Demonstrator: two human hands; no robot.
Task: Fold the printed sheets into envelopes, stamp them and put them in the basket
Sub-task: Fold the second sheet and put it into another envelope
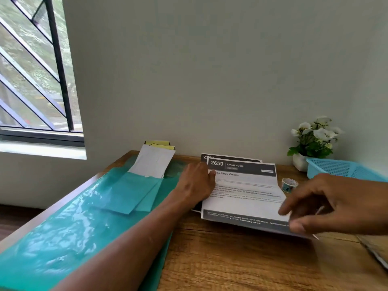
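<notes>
Risk: right hand (327, 206) seemingly pinches top printed sheet (243, 190); left hand (197, 183) presses flat, so 2 sheets may lift together.

Bare wooden tabletop (241, 259) lies open near the camera; small patterned tape roll (289, 185) stands just beside the pale blue plastic mesh basket (336, 170)

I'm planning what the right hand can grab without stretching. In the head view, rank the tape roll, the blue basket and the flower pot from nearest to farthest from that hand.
From the right hand:
1. Tape roll, just beyond the fingers, beside the printed sheet's right edge.
2. Blue basket, behind the hand at the table's right end.
3. Flower pot, farther back against the wall, left of the basket.
</notes>
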